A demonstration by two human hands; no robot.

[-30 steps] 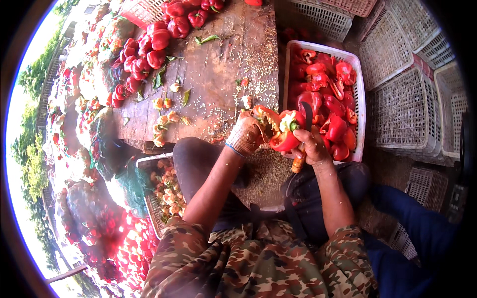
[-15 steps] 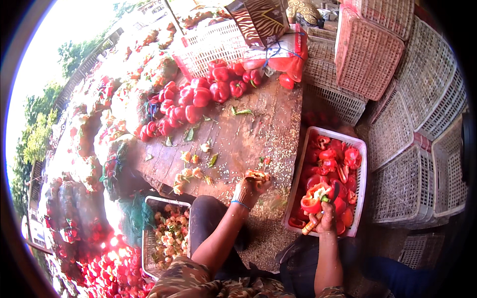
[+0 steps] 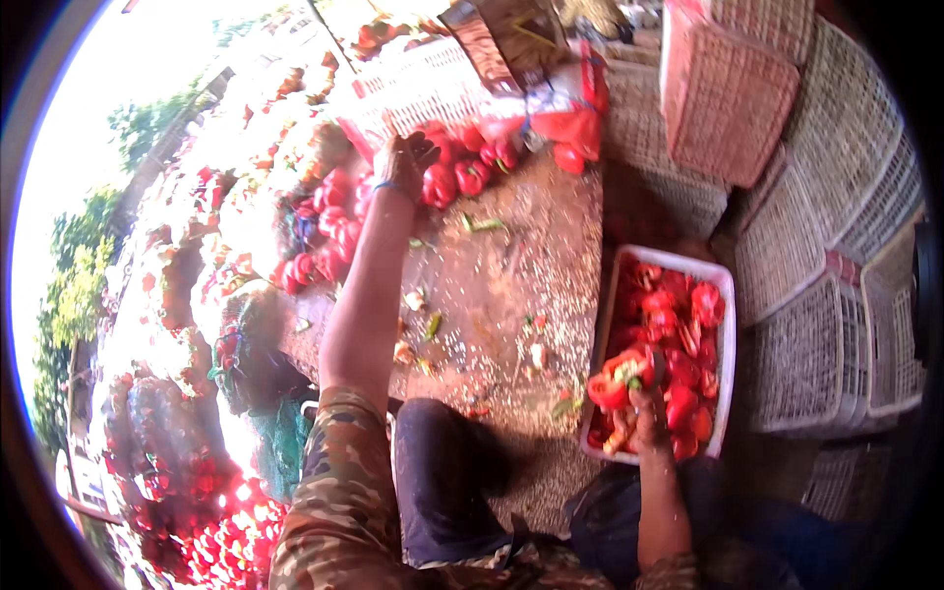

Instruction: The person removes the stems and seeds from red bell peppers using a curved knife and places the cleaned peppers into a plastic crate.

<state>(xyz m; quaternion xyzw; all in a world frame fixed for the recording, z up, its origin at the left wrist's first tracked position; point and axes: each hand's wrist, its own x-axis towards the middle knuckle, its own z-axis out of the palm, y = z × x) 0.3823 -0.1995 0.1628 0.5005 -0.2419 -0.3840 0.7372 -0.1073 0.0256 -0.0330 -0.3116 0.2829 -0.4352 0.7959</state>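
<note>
My left hand [image 3: 401, 165] reaches across the wooden table to the far row of whole red bell peppers [image 3: 440, 185]. Its fingers look spread over the peppers, slightly blurred, and I see nothing held in them. At the right, my right hand [image 3: 649, 425] is above a white crate [image 3: 728, 344] of cut red peppers [image 3: 678, 344]. Its fingers are curled; what they grip is mostly hidden. Against its fingertips sits an opened red pepper [image 3: 612, 389], with pale insides and a bit of green showing.
Seeds, leaf scraps and pale pepper cores [image 3: 403, 351] litter the table [image 3: 531, 256]. A pale plastic basket [image 3: 433, 79] and a brown patterned bag [image 3: 511, 44] stand behind the peppers. Stacked crates [image 3: 733, 108] line the right. Net sacks [image 3: 251, 334] of peppers crowd the left.
My left hand has moved from the table's near side, where it held a pepper core, up to the far peppers. The core is gone from it. My right hand stays at the crate.
</note>
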